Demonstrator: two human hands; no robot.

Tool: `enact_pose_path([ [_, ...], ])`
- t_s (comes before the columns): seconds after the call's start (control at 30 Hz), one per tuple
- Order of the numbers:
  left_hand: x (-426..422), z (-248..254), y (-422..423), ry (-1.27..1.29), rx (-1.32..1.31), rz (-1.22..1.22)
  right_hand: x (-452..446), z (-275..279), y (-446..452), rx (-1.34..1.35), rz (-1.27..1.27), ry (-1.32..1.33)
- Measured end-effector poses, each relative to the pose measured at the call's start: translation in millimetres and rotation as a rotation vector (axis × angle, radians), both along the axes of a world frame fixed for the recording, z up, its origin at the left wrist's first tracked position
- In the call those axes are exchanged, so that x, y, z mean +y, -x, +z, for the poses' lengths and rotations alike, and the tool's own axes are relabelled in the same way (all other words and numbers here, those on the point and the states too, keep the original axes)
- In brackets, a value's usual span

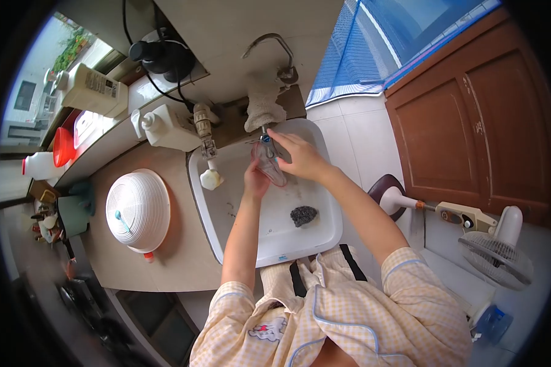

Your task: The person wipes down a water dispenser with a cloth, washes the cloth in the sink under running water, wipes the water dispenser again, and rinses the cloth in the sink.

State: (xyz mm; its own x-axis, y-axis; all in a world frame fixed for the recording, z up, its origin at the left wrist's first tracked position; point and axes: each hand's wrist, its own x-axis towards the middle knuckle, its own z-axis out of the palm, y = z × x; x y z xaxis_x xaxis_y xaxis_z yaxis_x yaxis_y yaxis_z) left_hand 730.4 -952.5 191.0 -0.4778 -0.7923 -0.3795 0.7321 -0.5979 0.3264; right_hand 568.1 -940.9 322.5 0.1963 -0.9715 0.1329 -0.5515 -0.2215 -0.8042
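Observation:
Over the white sink basin [269, 226], my left hand [256, 178] has its fingers wrapped round the side of a clear, pink-rimmed item [270, 166]. My right hand [299, 156] is at its other side, fingers spread around its top, near a small blue-marked tap outlet [265, 138]. Whether water is running I cannot tell. A wrinkled pale cloth [263, 113] covers the pipe just above. In the basin below my right hand lies a dark scrubber [303, 215].
A second tap [208, 150] stands at the basin's left edge, beside a white pump bottle [167, 127]. Further left on the counter is a white ribbed cover [138, 210]. A curved faucet [278, 43] rises behind. A fan [496, 260] stands at the right.

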Motion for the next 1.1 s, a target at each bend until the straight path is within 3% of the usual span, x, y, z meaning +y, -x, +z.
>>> enact_pose_path([
  [0.03,-2.7,-0.9,1.8,-0.008,-0.002,-0.018,0.3,-3.7,2.6,0.001,-0.011,-0.003],
  [0.1,-5.2,2.5,5.7,-0.004,-0.015,-0.057,0.8,-19.4,9.2,-0.342,-0.02,-0.201],
  [0.13,-7.8,2.7,7.5,0.005,-0.028,-0.085,1.0,-36.8,12.7,-0.343,-0.03,-0.197],
  [0.2,-14.4,-6.6,9.4,0.053,-0.172,-0.183,3.1,-81.7,19.2,-0.759,-0.337,-0.353],
  [0.37,-27.5,-23.7,23.6,0.147,-0.526,-0.402,16.8,-161.5,14.2,-0.428,-0.508,-0.452],
  [0.47,-32.3,-5.0,29.1,0.284,-0.558,-0.568,19.5,-144.8,5.2,-0.285,-0.516,-0.469],
  [0.5,-31.4,5.1,31.9,0.37,-0.693,-0.584,19.7,-136.7,3.8,-0.196,-0.475,-0.489],
  [0.53,-30.5,8.0,32.2,0.456,-0.829,-0.597,20.7,-158.0,4.8,-0.199,-0.475,-0.493],
  [0.57,-30.1,3.8,30.1,0.453,-0.831,-0.598,18.9,-178.7,7.0,-0.419,-0.412,-0.463],
  [0.6,-30.2,-0.5,28.1,0.554,-0.896,-0.516,16.3,-175.0,7.6,-0.637,-0.344,-0.428],
  [0.63,-30.9,-4.5,25.0,0.655,-0.958,-0.431,16.4,-170.7,10.2,-0.637,-0.342,-0.428],
  [0.67,-29.9,-8.0,18.6,0.654,-0.959,-0.429,16.8,-165.9,14.5,-0.599,-0.361,-0.521],
  [0.73,-28.1,3.4,5.1,0.418,-0.878,-0.43,14.8,-154.6,18.5,-0.559,-0.377,-0.614],
  [0.87,-35.7,-29.0,-19.4,0.389,-0.927,-0.558,4.5,-131.8,19.1,-0.445,-0.364,-0.646],
  [0.93,-28.7,-24.0,-19.4,0.398,-0.823,-0.36,2.3,-128.7,14.5,-0.448,-0.359,-0.675],
  [1.03,-23.1,-17.9,-23.1,0.389,-0.838,-0.255,-2.3,-123.5,3.2,-0.538,-0.278,-0.624],
  [1.1,-20.7,-23.2,-33.8,0.385,-0.889,-0.243,-6.9,-117.9,-5.6,-0.404,-0.228,-0.567],
])
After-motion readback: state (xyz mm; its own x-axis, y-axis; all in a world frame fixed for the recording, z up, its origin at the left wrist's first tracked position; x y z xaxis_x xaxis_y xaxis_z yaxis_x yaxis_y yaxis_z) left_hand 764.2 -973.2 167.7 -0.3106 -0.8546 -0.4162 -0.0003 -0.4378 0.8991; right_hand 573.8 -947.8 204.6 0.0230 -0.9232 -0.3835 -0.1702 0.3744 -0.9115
